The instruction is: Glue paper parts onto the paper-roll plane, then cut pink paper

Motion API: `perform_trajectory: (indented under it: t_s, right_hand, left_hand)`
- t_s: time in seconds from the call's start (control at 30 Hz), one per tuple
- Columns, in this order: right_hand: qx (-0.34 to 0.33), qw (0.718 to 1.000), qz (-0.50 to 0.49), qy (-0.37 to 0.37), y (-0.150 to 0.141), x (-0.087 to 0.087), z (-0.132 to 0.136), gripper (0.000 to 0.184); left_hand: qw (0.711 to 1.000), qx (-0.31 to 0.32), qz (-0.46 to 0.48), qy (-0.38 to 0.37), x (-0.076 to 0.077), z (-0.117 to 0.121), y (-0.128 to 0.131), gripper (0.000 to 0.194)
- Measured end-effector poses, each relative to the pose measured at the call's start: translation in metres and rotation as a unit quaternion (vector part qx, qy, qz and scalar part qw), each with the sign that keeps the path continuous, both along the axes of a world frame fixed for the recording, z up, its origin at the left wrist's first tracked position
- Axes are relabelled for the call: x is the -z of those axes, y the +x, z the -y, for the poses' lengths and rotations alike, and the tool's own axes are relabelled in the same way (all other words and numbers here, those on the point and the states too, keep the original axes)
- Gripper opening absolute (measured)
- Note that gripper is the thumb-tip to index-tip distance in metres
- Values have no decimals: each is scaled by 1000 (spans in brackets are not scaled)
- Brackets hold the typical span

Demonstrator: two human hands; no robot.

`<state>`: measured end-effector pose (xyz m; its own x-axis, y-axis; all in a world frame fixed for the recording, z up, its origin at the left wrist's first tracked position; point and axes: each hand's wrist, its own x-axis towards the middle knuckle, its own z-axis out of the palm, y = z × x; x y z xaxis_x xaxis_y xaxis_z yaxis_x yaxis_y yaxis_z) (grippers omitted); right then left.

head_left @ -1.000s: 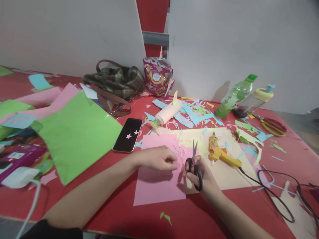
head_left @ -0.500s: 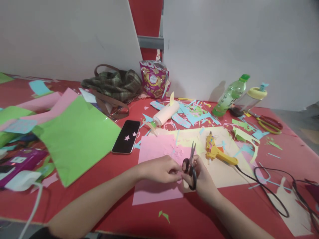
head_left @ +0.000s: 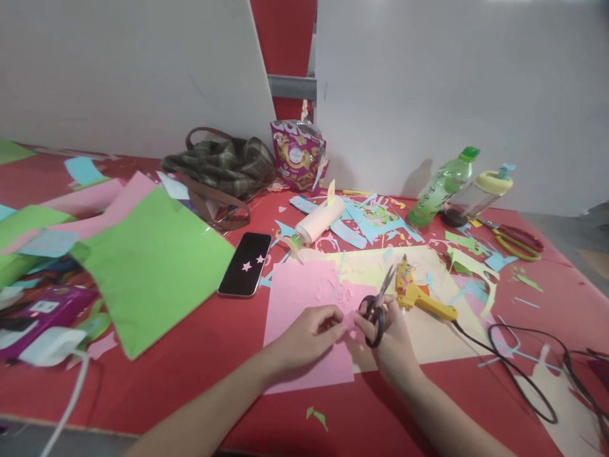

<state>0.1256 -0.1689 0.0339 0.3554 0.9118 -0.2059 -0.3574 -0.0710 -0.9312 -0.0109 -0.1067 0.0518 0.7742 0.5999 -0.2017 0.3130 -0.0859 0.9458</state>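
Black-handled scissors [head_left: 375, 314] rest in my right hand [head_left: 394, 343], their blades pointing up and away. Thumb and fingertips of that hand also meet a small pink paper piece [head_left: 349, 321]. My left hand [head_left: 314, 330] pinches the same piece from the other side, fingers curled; its exact shape is too small to make out. Both hands hover over a pink paper sheet [head_left: 290, 292] strewn with tiny pink scraps. To the left, two small pink stars [head_left: 246, 266] lie on a dark phone [head_left: 233, 282].
A yellow glue gun [head_left: 423, 298] with a black cord lies on cream paper right of my hands. Behind stand a tilted green bottle [head_left: 442, 187], a snack bag [head_left: 297, 155] and a plaid bag [head_left: 228, 165]. Large green paper [head_left: 162, 266] spreads at left; red-yellow-handled pliers [head_left: 516, 241] lie far right.
The scissors have tilted to the right in my right hand. My left hand has turned slightly, and the pink piece between the hands now shows more clearly. The view has shifted a little.
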Motion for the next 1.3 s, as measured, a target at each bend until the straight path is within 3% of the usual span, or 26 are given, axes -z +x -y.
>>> perform_trajectory:
  t_s: [0.27, 0.63, 0.93, 1.3]
  right_hand:
    - [-7, 999, 50, -16, -9, 2, 2, 32]
    - [-19, 997, 68, -25, -9, -7, -7, 30]
    - [-29, 996, 74, -50, -8, -5, -4, 30]
    - [-50, 996, 65, -28, -14, 0, -3, 37]
  left_hand:
    - [999, -24, -31, 33, 9, 4, 2, 37]
    - [998, -28, -42, 33, 11, -4, -8, 35]
    - [999, -31, -36, 11, 5, -4, -8, 31]
    - [999, -10, -43, 19, 11, -3, -10, 29]
